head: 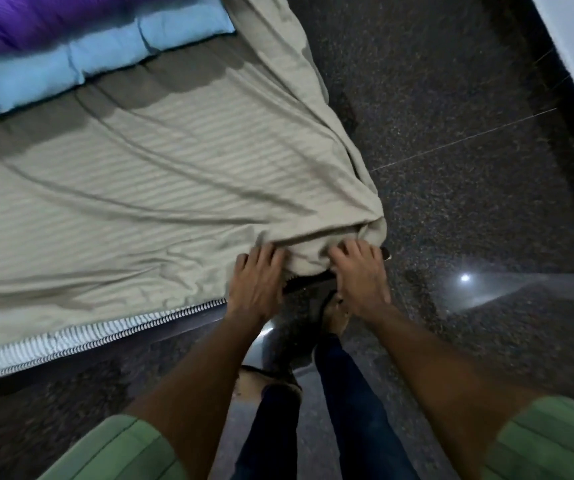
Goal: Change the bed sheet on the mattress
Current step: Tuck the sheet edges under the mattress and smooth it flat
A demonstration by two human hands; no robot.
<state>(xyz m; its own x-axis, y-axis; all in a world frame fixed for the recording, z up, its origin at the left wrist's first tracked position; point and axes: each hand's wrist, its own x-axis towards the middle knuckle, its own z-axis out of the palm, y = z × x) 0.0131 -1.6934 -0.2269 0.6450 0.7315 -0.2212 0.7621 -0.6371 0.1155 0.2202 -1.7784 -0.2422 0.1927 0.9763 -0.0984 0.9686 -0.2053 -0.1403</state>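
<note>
The beige striped cotton bed sheet [133,174] lies spread over a low mattress [70,336] with a white-and-black striped edge, which sits directly on a dark speckled stone floor [469,168]. At the near corner the sheet is gathered into a bunched knot of cloth, and a person leans over it with both hands. The left hand [256,285] grips the bunch from the side towards the bed, its fingers [264,256] curled into the folds. The right hand [360,275] grips the same bunch from the floor side, fingers likewise curled into the fabric. A dark gap shows under the cloth between the two hands, where the corner seems to be lifted clear.

Long diagonal creases run from that corner across the bed, a sign that the cloth is under uneven pull. At the far end a light blue padded pillow [81,67] and a purple quilted cover [43,22] rest on the sheet.

The chief risk appears to be the weight at the far end: if the corner is drawn hard, the pillow and cover may pin the sheet, drag along with it, or slide to the floor. The sheet's right edge already hangs down onto the floor and could pick up dirt. The person's bare feet [334,317] stand just below the bunched corner; loose cloth dropping there could catch underfoot. Whether the corner is being tucked or pulled free cannot be told here.
</note>
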